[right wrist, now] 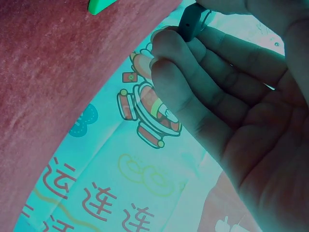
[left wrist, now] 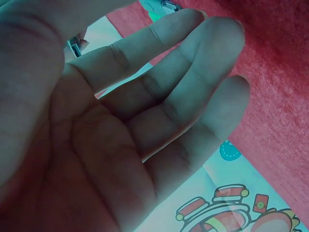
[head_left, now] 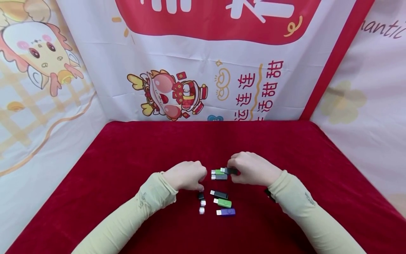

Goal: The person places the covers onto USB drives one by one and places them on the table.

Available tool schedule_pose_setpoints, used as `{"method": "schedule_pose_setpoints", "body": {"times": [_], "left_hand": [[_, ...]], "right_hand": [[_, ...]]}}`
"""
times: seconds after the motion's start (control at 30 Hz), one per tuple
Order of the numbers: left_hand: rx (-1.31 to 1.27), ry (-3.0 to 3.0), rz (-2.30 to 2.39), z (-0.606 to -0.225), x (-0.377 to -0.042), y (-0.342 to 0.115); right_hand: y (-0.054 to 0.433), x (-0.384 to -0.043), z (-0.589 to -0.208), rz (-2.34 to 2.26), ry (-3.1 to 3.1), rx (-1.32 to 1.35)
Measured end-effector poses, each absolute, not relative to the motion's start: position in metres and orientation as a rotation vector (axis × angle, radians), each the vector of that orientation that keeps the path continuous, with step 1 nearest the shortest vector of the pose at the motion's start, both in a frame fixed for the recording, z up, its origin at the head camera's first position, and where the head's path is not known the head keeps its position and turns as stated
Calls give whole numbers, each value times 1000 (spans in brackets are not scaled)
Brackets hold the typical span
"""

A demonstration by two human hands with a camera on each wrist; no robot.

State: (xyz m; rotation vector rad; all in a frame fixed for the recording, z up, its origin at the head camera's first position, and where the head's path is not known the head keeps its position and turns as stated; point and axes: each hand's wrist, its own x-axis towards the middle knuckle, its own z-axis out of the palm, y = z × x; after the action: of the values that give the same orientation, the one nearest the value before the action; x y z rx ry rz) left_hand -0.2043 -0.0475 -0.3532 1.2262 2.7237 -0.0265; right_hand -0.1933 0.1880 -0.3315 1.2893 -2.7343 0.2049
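Observation:
My right hand [head_left: 252, 168] pinches a black USB stick [head_left: 231, 171] between thumb and fingers, its metal plug pointing left. In the right wrist view the end of that black stick [right wrist: 190, 21] shows at the fingertips. It is held over a green capped stick [head_left: 217, 172], beside a grey capped stick [head_left: 221, 177]. My left hand [head_left: 187, 175] hovers at the left, its fingertips just above a small black cap [head_left: 201, 196]. The left wrist view shows those fingers [left wrist: 212, 58] loosely bent, with no object seen between them.
Nearer me lie uncapped sticks: a black one [head_left: 219, 194], a green one [head_left: 223, 203] and a purple one [head_left: 226, 212]. Two clear caps [head_left: 202, 210] sit left of them. A dark item [head_left: 269, 193] is partly hidden by the right sleeve. Red cloth [head_left: 152, 141] covers the table.

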Motion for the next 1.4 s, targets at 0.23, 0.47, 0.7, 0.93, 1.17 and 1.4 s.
{"method": "schedule_pose_setpoints", "body": {"times": [0.23,0.47,0.7,0.93,1.17,1.4], "left_hand": [[1236,2716,-34,-357,-204,-47],[1259,2723,-60,-359,-204,-46],[1275,2713,-60,-360,-205,-45],[1320,2716,-28,-360,-204,-45],[1313,2700,-40,-361,-204,-43],[1332,2720,-60,-361,-204,-44]], "right_hand": [[189,-193,-331,209,-2724,1288],[189,-193,-330,229,-2730,1290],[188,-193,-331,222,-2730,1293],[188,-193,-333,227,-2755,1285],[189,-194,-334,226,-2749,1288],[189,-194,-334,220,-2738,1290]]}}
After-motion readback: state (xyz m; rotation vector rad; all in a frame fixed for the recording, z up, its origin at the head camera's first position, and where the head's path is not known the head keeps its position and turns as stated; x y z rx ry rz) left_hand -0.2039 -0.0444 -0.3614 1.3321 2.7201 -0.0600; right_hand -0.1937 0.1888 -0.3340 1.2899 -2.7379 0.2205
